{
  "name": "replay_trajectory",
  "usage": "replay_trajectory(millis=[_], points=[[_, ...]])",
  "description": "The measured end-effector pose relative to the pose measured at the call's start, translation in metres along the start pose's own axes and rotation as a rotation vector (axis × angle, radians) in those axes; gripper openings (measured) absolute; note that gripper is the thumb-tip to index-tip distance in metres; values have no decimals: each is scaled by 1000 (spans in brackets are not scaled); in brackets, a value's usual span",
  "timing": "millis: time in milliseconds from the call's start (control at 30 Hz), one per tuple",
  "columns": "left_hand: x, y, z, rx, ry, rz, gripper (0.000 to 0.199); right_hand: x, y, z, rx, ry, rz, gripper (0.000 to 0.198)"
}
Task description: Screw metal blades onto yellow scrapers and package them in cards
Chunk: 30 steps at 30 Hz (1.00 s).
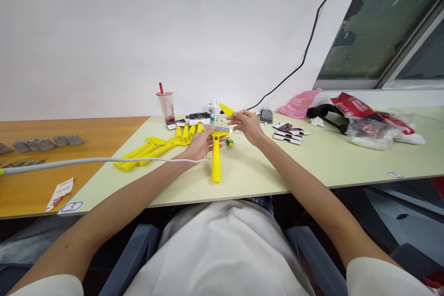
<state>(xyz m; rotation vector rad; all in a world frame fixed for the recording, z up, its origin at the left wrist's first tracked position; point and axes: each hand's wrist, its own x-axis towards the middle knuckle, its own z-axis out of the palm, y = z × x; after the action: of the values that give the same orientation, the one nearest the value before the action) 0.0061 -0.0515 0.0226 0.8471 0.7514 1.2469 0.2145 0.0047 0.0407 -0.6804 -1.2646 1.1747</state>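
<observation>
My left hand (201,144) is closed on the head of a yellow scraper (216,162), whose handle points toward me. A grey metal blade (222,129) lies across the top of that scraper. Slightly higher and to the right, my right hand (247,125) pinches a flat yellow plastic piece (226,109) by its lower end, apart from the scraper. Left of my left hand lie several yellow scraper handles (149,151). Behind it, more yellow handles (186,132) stick out toward me. A small yellow and dark green tool (229,141) rests beside the scraper.
A cup with a red straw (166,105) stands at the back left. To the right are black and white cards (288,133), a phone-like device (266,115), a pink bag (299,104) and clear plastic packaging (373,132). A pale cable (104,160) crosses over my left forearm.
</observation>
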Motion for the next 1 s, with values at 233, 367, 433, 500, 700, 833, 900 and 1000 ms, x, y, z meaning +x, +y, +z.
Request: replay_trajectory(millis=[233,367,433,500,700,833,900,1000], points=[[-1,1,1,-1,7,-5,18,-1,1,-1,25,-56,36,50],[-1,1,2,6,1,-5,19,1,3,-2,56,-63,21,53],[-1,1,2,8,3,-5,18,2,5,-2,75,-49,0,55],[-2,2,2,10,7,-8,17,3,7,-3,88,-28,-26,56],[-3,2,2,5,4,1,17,5,8,-3,83,74,-82,57],[-2,2,2,0,13,-3,16,2,4,-1,65,40,-88,63],[-1,2,1,-6,11,-1,17,0,3,2,27,-13,-72,62],[-1,2,1,-13,9,5,22,-4,2,6,-32,-90,-46,61]])
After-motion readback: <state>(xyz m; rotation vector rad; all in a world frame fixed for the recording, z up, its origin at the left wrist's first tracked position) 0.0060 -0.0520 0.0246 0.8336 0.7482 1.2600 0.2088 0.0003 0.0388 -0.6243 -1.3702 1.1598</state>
